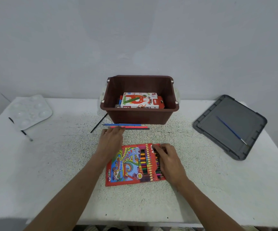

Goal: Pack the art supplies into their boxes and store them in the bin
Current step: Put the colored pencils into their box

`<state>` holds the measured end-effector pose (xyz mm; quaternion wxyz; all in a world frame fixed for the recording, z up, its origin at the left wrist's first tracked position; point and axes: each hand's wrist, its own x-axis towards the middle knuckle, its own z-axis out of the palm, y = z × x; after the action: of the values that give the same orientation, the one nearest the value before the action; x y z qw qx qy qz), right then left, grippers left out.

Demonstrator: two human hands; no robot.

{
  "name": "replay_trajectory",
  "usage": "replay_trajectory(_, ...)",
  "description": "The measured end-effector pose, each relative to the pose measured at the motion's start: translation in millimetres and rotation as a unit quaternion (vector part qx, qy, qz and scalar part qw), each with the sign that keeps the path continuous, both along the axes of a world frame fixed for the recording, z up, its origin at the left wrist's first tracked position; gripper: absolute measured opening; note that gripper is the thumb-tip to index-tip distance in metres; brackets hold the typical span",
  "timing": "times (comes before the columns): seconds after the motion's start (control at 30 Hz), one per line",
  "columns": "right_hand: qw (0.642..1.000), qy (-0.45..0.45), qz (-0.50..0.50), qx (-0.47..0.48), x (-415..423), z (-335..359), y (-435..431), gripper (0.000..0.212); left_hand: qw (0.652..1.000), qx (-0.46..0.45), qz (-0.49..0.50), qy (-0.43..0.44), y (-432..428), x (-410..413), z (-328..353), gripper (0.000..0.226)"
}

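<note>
so my left hand (112, 139) is stretched out flat, fingertips over the left ends of the 3 loose pencils (135, 127), nothing gripped as far as i can see. they lie side by side just in front of the bin (140, 117), long axis running left to right along its front wall, so that hand is the nearer 1. my right hand (167, 160) sits on the open pencil box (128, 165) close to me, fingers bent onto the packed row; can't tell if it's pinching any. reckon the loose ones need turning to match that row.
</note>
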<state>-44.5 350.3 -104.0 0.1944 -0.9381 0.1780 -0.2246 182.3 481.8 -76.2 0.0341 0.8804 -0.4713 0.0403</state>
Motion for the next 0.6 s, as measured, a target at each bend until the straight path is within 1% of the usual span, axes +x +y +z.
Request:
replay_trajectory(0.07,1.000,0.000,0.003,0.001,-0.1,0.1,-0.2,0.051,0.998,0.039,-0.010,-0.042,-2.1,-2.0,1.7,0.047)
replay_trajectory(0.13,1.000,-0.001,0.001,0.001,0.0,0.7,-1.2,0.046,0.996,0.056,-0.017,-0.060,-3.8,-3.4,4.5,0.045)
replay_trajectory(0.17,1.000,-0.001,-0.001,0.002,0.2,1.0,-1.3,0.042,0.996,0.056,-0.016,-0.061,-4.4,-3.9,6.2,0.042)
replay_trajectory(0.2,1.000,0.001,-0.004,0.006,0.1,1.9,-0.8,0.043,0.997,0.053,-0.015,-0.061,-4.7,-4.7,7.6,0.040)
replay_trajectory(0.3,1.000,0.005,-0.006,0.003,0.7,2.4,-0.4,0.052,0.995,0.047,-0.032,-0.078,-4.0,-5.2,5.9,0.033)
replay_trajectory(0.43,1.000,0.009,-0.008,0.004,0.8,1.9,0.0,0.050,0.991,0.023,-0.057,-0.115,-0.7,-3.4,1.3,0.037)
replay_trajectory(0.57,1.000,0.008,-0.008,0.005,0.6,-1.9,-1.3,0.040,0.992,0.010,-0.049,-0.118,0.3,-7.2,-0.1,0.036)
replay_trajectory(0.6,1.000,0.005,-0.009,0.002,0.5,-3.9,-1.8,0.042,0.992,0.010,-0.045,-0.117,-0.1,-8.2,-0.3,0.036)
